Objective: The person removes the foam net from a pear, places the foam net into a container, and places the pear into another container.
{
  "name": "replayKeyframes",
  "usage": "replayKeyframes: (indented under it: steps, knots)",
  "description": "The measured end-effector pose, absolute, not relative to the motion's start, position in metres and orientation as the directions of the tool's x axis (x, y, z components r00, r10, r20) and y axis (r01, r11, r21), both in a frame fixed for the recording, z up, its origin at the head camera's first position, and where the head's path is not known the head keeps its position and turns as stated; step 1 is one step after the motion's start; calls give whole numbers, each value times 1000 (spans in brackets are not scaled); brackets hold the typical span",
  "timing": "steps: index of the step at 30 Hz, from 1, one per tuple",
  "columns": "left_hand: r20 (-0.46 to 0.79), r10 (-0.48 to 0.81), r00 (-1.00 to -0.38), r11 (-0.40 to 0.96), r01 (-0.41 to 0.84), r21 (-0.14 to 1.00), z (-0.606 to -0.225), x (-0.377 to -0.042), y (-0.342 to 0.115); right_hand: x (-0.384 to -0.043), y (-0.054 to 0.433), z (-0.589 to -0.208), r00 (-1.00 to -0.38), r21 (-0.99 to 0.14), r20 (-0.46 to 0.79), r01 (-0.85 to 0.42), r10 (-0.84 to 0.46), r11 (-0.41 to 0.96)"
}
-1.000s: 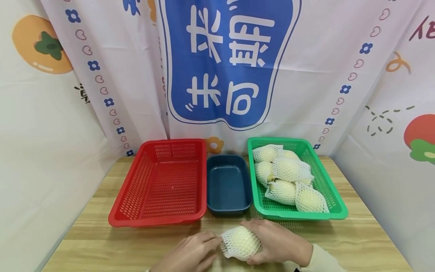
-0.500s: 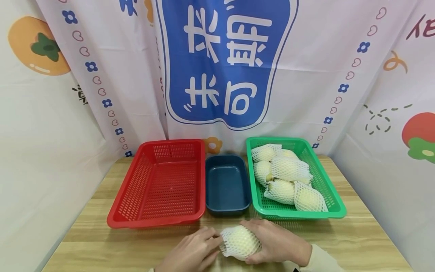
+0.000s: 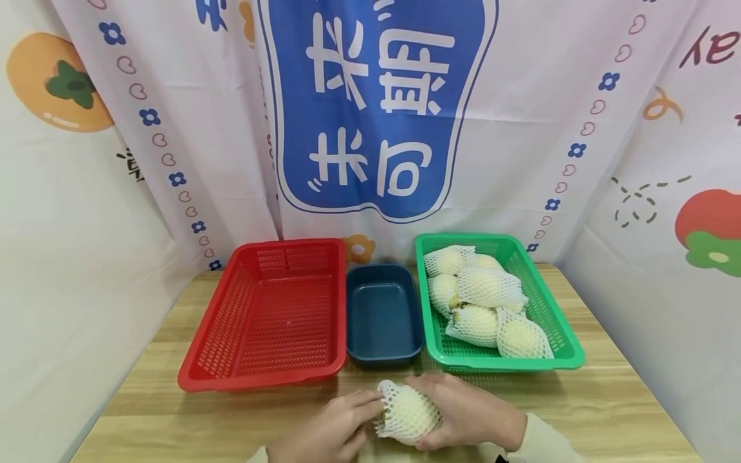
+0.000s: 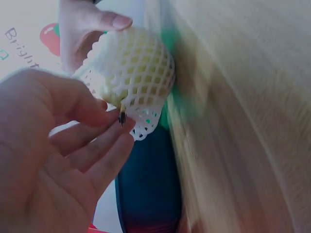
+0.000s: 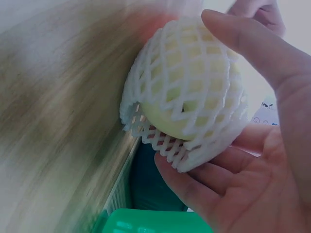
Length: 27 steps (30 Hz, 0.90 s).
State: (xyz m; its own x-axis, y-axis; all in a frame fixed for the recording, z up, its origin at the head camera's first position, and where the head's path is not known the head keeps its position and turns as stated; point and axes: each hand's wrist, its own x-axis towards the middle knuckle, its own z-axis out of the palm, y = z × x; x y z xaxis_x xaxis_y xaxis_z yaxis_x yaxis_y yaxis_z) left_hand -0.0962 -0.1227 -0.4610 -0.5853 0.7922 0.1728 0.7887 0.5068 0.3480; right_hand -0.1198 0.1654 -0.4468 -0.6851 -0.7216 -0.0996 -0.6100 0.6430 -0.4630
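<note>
One left hand (image 3: 330, 427), lower centre, thumb (image 4: 82, 104) and fingers (image 4: 112, 158) meeting at the tips. One right hand (image 3: 466, 411), facing it, near but apart, thumb spread away from curved fingers. Pale sleeves (image 3: 547, 444) at both wrists (image 3: 513, 429).

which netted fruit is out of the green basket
The netted fruit held in the right hand, in front of the dark blue tub, with the left hand at its stem end. The other netted fruits lie in the green basket.

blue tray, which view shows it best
The head view, with the whole blue tray in sight between the red basket and green basket. Both wrist views show only part of it beyond the netted fruit.
</note>
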Motion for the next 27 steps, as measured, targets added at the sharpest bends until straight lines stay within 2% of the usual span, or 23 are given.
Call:
replayKeyframes:
  steps: [5,11,14,18,23,27]
  knots:
    - [237,792,-562,473,811,345,-464,-100,-120,-121,165,-447,-669,-469,-99,-621,-737,627]
    - [186,774,-605,512,771,379,-464,-99,-113,-122,164,-446,-656,-484,-103,-624,-748,614]
    - [209,764,-610,522,775,356,-465,-98,-108,-122,164,-446,-650,-502,-98,-622,-753,602]
    - [236,746,-623,538,772,338,-467,-99,-102,-122,162,-447,-639,-515,-53,-641,-767,569]
    - [177,726,-664,575,728,375,-467,-99,-92,-122,158,-448,-616,-480,32,-700,-787,528]
    - [195,724,-661,582,738,341,-468,-99,-84,-121,157,-447,-599,-449,66,-732,-798,512]
